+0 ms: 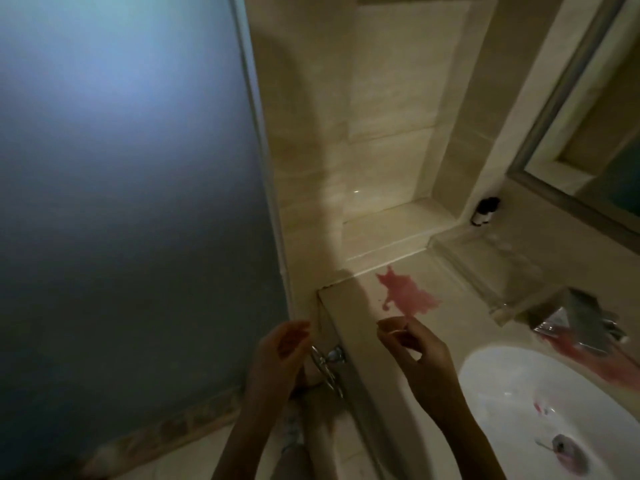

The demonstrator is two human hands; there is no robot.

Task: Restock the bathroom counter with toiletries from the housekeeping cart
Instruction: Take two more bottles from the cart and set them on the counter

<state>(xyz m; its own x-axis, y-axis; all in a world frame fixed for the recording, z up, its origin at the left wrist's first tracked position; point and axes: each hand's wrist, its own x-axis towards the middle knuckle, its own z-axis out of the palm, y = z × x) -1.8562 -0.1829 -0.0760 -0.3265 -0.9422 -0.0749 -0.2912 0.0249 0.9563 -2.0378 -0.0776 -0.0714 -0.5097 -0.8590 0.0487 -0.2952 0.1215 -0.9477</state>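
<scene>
Two hands hover at six o'clock by the beige stone counter (349,306), left hand (284,344) loosely curled and empty, right hand (412,344) curled, grip not discernible, presumably poised to restock; the sole toiletry seen, a small dark bottle (485,211), stands at two o'clock.

One view only, head-worn wide-angle, so we've no second view to overlap. We look forward and steeply down, close on the counter (464,323) corner. Left hand (280,351) and right hand (415,355) sit low centre. Frosted panel (121,168) fills our left, sink (519,393) lower right, mirror (606,116) clips the upper-right edge
</scene>
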